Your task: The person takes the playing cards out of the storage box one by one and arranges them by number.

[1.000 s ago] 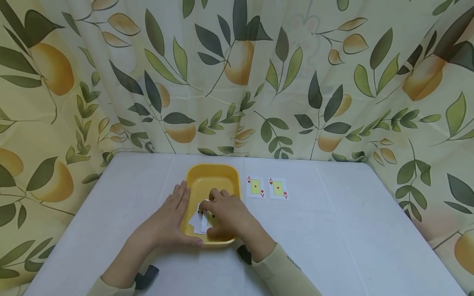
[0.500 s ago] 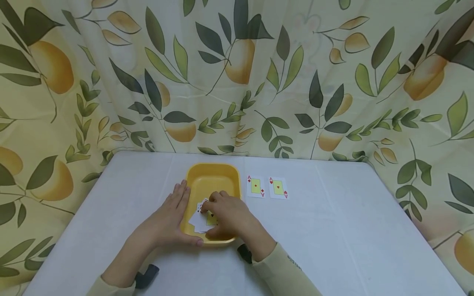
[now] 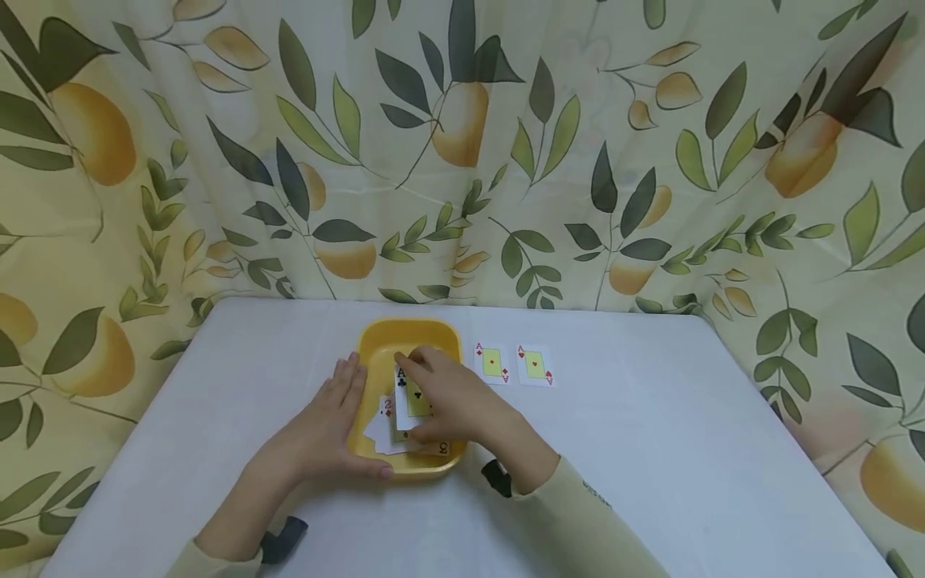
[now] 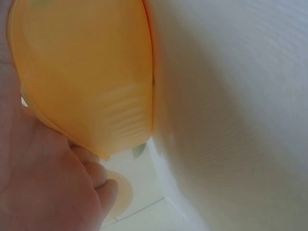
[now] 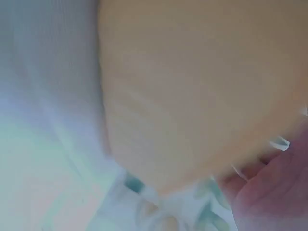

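Observation:
My right hand (image 3: 458, 397) pinches an ace of clubs (image 3: 415, 407) by its edges over the yellow tray (image 3: 409, 323). Beneath that card, several playing cards (image 3: 374, 434) lie loosely overlapped in the tray's front half, one showing a red 2. Along the tray's left rim my left hand (image 3: 318, 429) rests with straight fingers, its thumb by the front edge. The left wrist view shows this left hand (image 4: 53, 178) against the tray's outer wall (image 4: 91, 72). The right wrist view is blurred; there the right hand (image 5: 274, 197) appears at the rim, with thin card edges near the fingers.
Right of the tray, an ace of diamonds (image 3: 491, 364) and an ace of hearts (image 3: 535, 365) lie face up side by side. They rest on a white-covered table (image 3: 636, 433). A curtain printed with fruit and leaves (image 3: 462, 201) hangs behind the far edge.
My right hand has lifted the ace of clubs from the pile and moved it away from me. More of the cards below show. The left hand stays at the rim.

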The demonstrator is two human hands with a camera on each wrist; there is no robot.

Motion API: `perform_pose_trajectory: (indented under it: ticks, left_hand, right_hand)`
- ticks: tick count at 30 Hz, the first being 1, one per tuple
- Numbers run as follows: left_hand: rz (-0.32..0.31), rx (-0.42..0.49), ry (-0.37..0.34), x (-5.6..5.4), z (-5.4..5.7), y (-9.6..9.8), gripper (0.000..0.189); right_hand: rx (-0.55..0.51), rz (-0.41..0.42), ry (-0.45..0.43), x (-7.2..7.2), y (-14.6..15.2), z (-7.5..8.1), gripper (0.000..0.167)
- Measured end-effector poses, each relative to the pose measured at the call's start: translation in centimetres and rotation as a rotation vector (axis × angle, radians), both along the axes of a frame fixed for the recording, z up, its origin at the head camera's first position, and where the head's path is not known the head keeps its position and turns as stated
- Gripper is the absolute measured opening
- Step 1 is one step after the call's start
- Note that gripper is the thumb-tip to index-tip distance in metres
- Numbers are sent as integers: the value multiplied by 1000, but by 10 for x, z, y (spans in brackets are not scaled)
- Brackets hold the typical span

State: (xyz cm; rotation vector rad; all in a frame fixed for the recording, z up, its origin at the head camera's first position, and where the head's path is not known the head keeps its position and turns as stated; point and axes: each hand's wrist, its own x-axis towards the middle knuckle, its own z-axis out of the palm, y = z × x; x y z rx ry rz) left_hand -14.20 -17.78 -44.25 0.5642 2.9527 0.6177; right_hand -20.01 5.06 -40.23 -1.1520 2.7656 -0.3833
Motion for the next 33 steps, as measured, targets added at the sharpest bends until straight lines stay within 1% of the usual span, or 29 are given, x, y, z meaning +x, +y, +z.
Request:
perform_pose_trajectory:
  ticks: [3, 6, 10, 13, 18, 26, 30, 33]
  left_hand:
    - [2, 1, -6, -1, -1, 2, 149]
    - [19, -11, -12, -1, -1, 3, 150]
    - [28, -11, -20, 0, 0, 3, 150]
    - [25, -6, -20, 0, 1, 4, 150]
    - [28, -16, -21, 1, 2, 5, 151]
    - [47, -1, -40, 4, 2, 4, 152]
    - [38, -2, -37, 5, 4, 6, 153]
    - [35, -6, -40, 4, 5, 8, 153]
  right_hand:
    - [7, 2, 8, 2, 11, 13, 102]
    - [20, -15, 7, 2, 24, 24, 100]
    - [35, -58, 9, -1, 42, 32, 97]
    - [48, -88, 22, -6, 55, 33, 96]
    - [96, -159, 36, -13, 77, 29, 95]
    - [173, -254, 9, -32, 111, 13, 93]
    - [190, -285, -17, -39, 127, 11, 92]
    - [191, -298, -19, -43, 138, 11, 92]
